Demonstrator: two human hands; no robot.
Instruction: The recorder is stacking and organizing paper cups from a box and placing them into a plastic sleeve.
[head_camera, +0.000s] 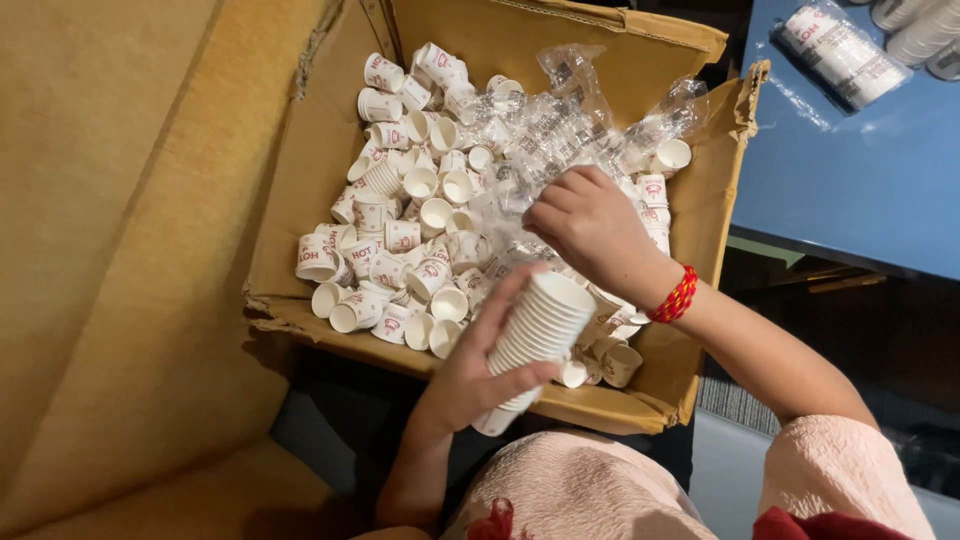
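My left hand (478, 368) grips a nested stack of small white paper cups (535, 332), held tilted over the near edge of an open cardboard box (320, 180). My right hand (590, 225), with a red beaded bracelet on the wrist, reaches into the box with its fingers curled down among the loose cups (400, 240) and crumpled clear plastic wrappers (560, 125); whether it holds a cup is hidden. The box is filled with several loose white cups with red print, lying every way.
A blue table (860, 180) stands at the right, with wrapped sleeves of stacked cups (840, 50) on it. A tan cushioned seat (110, 250) fills the left. The box's torn flaps (745, 95) stick up on the right side.
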